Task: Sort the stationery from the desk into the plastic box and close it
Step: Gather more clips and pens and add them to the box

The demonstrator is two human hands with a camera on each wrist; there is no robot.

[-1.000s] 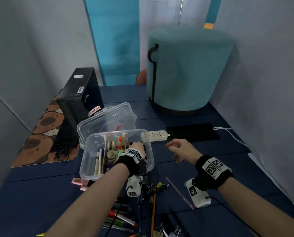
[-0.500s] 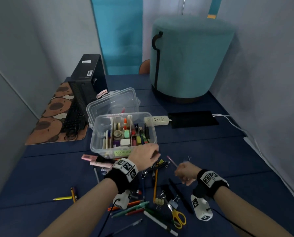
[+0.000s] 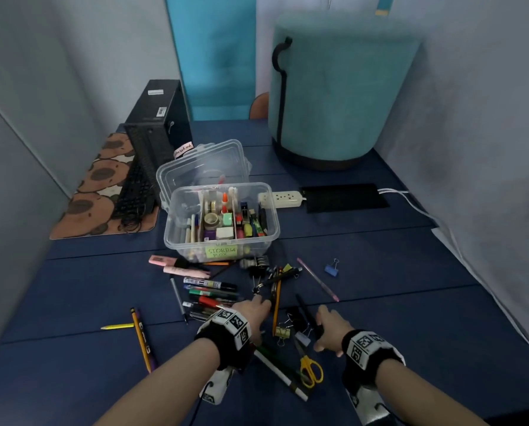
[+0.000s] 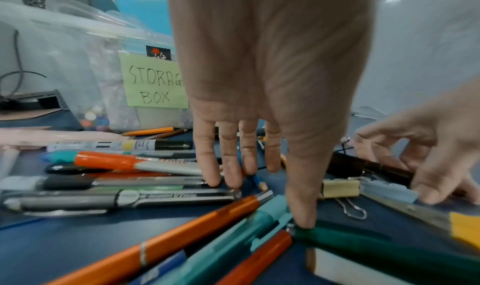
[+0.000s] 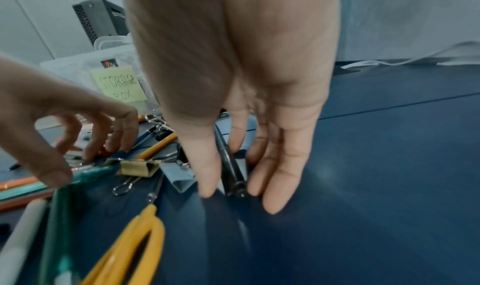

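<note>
The clear plastic box [image 3: 221, 221] sits open on the dark blue desk [image 3: 380, 272], its hinged lid [image 3: 201, 162] tipped back behind it. Thin dividers split the inside into compartments holding tape rolls, glue bottles, erasers and markers, and a green paper label [image 3: 221, 252] is stuck on its front wall. In front of the box a loose heap of smooth plastic pens and markers [image 3: 210, 290] lies scattered, with wooden pencils [image 3: 141, 339] off to the left.

The left hand [image 3: 252, 315] hangs over the heap with straight fingers [image 4: 228, 156] pointing down, tips touching the pens, thumb on a green pen [image 4: 363, 242]; it grips nothing. The right hand [image 3: 330, 329] has its fingers extended too, thumb and fingertips [image 5: 275, 182] set on either side of a slim black pen [image 5: 231, 166], not yet closed around it. Between the hands lie a brass-coloured binder clip [image 3: 283, 332], a pale blue clip [image 5: 179, 173] and yellow-handled scissors [image 3: 309, 364].
</note>
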